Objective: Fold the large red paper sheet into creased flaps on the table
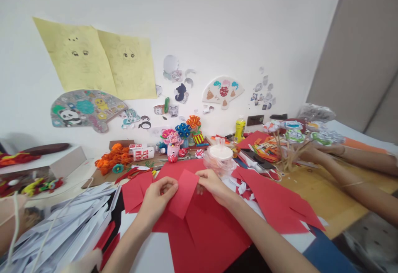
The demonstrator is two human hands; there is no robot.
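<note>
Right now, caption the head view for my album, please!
Left hand and right hand hold red paper above larger red sheets.

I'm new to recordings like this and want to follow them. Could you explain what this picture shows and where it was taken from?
There is no machine here: a person works with two bare hands. The single picture comes from a camera worn on that person's head, looking forward and down, so the two forearms reach in from the bottom edge.

The left hand and right hand hold a small red card between them, one at each side. Below it lie larger red sheets, with white paper to the left. Farther back stand flowers and a yellow bottle. Drawings hang on the wall behind. The arms at the far right belong to someone else.
</note>
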